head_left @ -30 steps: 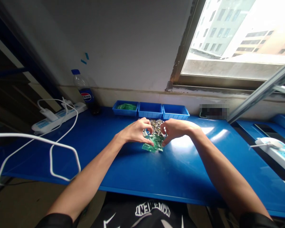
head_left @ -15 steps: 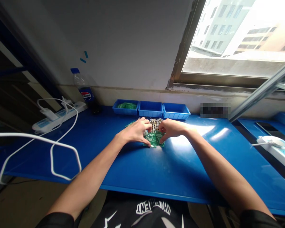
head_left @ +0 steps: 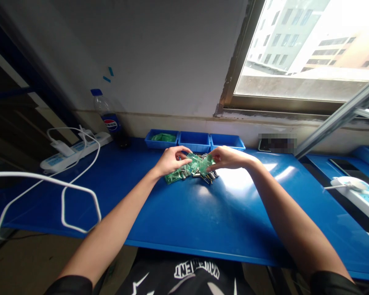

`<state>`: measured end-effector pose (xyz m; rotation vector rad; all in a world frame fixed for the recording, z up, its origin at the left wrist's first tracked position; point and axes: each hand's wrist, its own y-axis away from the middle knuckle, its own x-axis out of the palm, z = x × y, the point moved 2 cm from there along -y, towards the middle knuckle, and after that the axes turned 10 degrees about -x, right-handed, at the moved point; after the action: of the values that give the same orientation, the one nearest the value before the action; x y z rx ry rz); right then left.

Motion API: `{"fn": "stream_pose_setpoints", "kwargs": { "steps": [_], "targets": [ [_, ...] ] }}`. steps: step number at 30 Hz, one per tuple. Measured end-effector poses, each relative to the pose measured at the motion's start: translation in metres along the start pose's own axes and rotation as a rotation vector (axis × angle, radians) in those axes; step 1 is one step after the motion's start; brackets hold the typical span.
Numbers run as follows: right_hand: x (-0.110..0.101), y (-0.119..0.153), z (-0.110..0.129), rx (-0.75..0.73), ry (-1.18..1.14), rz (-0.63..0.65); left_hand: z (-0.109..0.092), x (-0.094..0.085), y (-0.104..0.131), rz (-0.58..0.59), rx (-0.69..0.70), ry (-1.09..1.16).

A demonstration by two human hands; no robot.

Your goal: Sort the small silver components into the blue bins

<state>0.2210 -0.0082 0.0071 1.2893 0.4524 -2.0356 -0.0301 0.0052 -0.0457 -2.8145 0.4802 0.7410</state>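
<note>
Blue table (head_left: 199,221) beneath grey wall (head_left: 166,57)

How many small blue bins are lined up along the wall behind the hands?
3. The left bin holds green material, the middle bin sits right beside it, and the right bin ends the row, behind the right hand.
</note>
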Motion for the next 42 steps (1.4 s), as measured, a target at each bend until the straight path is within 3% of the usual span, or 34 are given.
{"fn": "stream_pose_setpoints", "kwargs": {
  "steps": [3,6,8,9,14,20,23,30,32,37,39,42],
  "targets": [
    [-0.006,0.004,-0.001,0.008,-0.041,-0.059,0.009,-0.001,-0.003,-0.125,0.002,-0.106],
    [-0.006,0.005,-0.003,0.013,-0.133,-0.074,0.007,-0.002,-0.003,-0.293,0.131,-0.279],
    [-0.003,0.003,-0.003,0.018,-0.223,-0.086,0.001,-0.002,-0.001,-0.35,0.193,-0.281],
    [-0.002,0.002,-0.003,0.025,-0.275,-0.104,-0.002,-0.002,0.0,-0.334,0.198,-0.237],
    [0.004,-0.005,-0.001,0.047,-0.447,-0.206,-0.012,0.005,0.005,-0.043,0.095,0.021],
    [0.008,-0.011,0.002,0.08,-0.421,-0.291,-0.011,0.006,0.004,0.089,-0.016,0.187],
    [0.011,-0.013,0.001,0.123,-0.428,-0.304,-0.002,-0.003,-0.004,-0.006,-0.026,0.276],
    [0.014,-0.014,0.009,0.089,-0.317,-0.255,0.044,-0.03,-0.026,-0.42,-0.201,0.541],
    [0.015,-0.015,0.013,0.052,-0.279,-0.242,0.052,-0.035,-0.028,-0.445,-0.266,0.573],
    [0.023,-0.024,0.018,0.039,-0.091,-0.354,0.047,-0.038,-0.024,-0.496,-0.202,0.39],
    [0.032,-0.03,0.016,0.1,0.052,-0.437,0.04,-0.035,-0.021,-0.432,-0.139,0.25],
    [0.052,-0.04,0.014,0.1,0.178,-0.438,0.033,-0.025,-0.017,-0.266,-0.058,-0.026]
  ]
}}
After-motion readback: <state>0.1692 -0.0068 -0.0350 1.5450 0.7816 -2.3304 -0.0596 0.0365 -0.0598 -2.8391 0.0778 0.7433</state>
